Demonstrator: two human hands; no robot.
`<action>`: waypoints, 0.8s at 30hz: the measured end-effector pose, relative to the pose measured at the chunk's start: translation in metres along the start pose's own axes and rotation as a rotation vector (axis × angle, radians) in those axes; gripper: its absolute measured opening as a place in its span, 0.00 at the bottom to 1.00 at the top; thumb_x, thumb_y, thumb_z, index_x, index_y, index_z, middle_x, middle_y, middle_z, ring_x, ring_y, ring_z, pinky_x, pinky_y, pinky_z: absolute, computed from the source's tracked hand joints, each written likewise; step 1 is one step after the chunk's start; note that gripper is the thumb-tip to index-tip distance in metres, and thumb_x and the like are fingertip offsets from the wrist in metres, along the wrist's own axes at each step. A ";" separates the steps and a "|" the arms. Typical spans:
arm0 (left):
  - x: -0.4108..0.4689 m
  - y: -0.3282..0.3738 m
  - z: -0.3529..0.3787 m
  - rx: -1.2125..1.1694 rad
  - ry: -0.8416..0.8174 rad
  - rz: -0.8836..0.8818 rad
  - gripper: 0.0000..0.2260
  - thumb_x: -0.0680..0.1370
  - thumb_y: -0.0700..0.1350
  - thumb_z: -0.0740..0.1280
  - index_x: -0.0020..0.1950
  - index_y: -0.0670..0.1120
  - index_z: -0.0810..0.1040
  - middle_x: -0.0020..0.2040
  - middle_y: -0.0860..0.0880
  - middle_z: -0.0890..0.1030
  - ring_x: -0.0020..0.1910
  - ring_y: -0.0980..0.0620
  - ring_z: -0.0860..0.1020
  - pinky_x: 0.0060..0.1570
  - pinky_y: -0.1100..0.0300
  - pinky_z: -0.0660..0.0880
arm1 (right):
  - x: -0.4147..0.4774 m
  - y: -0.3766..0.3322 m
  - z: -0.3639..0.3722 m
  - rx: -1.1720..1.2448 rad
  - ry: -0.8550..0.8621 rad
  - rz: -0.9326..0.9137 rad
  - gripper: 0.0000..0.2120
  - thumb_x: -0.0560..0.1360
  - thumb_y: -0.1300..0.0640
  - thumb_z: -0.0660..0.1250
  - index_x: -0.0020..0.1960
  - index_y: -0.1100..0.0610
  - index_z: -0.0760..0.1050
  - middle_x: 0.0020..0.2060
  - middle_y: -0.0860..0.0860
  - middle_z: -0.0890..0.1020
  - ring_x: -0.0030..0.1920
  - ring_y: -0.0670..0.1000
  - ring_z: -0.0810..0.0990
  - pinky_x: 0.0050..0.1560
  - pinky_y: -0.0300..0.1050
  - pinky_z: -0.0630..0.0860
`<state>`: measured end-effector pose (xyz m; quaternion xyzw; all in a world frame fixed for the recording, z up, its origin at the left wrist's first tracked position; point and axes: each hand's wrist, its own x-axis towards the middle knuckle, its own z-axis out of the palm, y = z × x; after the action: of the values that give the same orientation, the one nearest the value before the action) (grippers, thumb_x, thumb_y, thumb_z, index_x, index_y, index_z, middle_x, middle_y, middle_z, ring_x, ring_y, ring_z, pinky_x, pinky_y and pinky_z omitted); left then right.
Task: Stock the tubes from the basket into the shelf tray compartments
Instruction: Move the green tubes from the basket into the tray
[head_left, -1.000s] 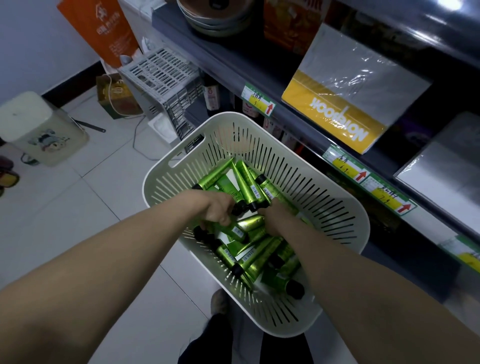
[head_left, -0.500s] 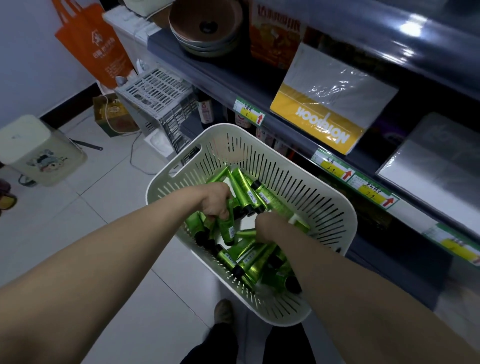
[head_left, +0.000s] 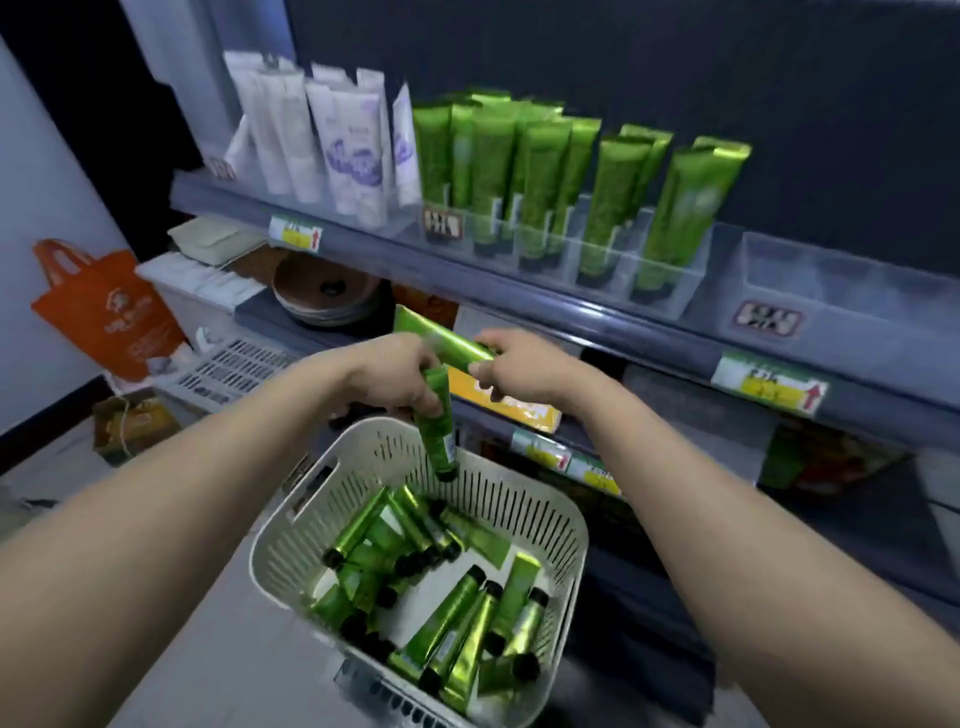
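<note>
overhead, left hand (head_left: 395, 374) gripping tube (head_left: 437, 431), right hand (head_left: 524, 371) gripping another tube (head_left: 447, 340), basket (head_left: 566, 525) below

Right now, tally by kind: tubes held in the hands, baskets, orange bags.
Tubes held: 2, one tube in the left hand, one tube in the right hand
Basket: 1
Orange bag: 1
Total: 4

White tubes (head_left: 332, 150) stand at the upper shelf's left end. Below them sit stacked brown bowls (head_left: 327, 291); left of those, an orange bag (head_left: 111, 312) and, perhaps, a grey crate (head_left: 228, 364).
</note>
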<state>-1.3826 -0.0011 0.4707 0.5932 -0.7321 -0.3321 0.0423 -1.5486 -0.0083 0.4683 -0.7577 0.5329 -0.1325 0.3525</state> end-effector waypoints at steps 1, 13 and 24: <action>-0.004 0.014 -0.013 0.008 0.026 0.034 0.04 0.70 0.38 0.71 0.37 0.42 0.77 0.27 0.50 0.75 0.20 0.59 0.72 0.21 0.69 0.71 | -0.006 -0.011 -0.018 0.062 0.053 -0.026 0.09 0.78 0.60 0.62 0.57 0.57 0.73 0.39 0.53 0.77 0.37 0.52 0.77 0.38 0.42 0.74; -0.016 0.170 -0.132 -0.212 0.441 0.504 0.03 0.72 0.39 0.72 0.40 0.41 0.79 0.30 0.49 0.76 0.27 0.58 0.74 0.29 0.68 0.73 | -0.036 -0.056 -0.221 0.592 0.661 -0.225 0.07 0.77 0.64 0.60 0.49 0.55 0.73 0.38 0.52 0.78 0.31 0.48 0.79 0.41 0.47 0.70; 0.070 0.229 -0.177 -0.079 0.718 0.496 0.04 0.75 0.41 0.68 0.41 0.47 0.74 0.32 0.53 0.73 0.30 0.56 0.71 0.32 0.61 0.68 | 0.022 0.000 -0.301 0.610 0.706 -0.116 0.02 0.75 0.58 0.68 0.45 0.56 0.76 0.43 0.52 0.81 0.43 0.50 0.79 0.38 0.39 0.72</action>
<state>-1.5145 -0.1237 0.7076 0.4751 -0.7781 -0.1125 0.3952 -1.7139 -0.1466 0.6800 -0.5567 0.5140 -0.5519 0.3483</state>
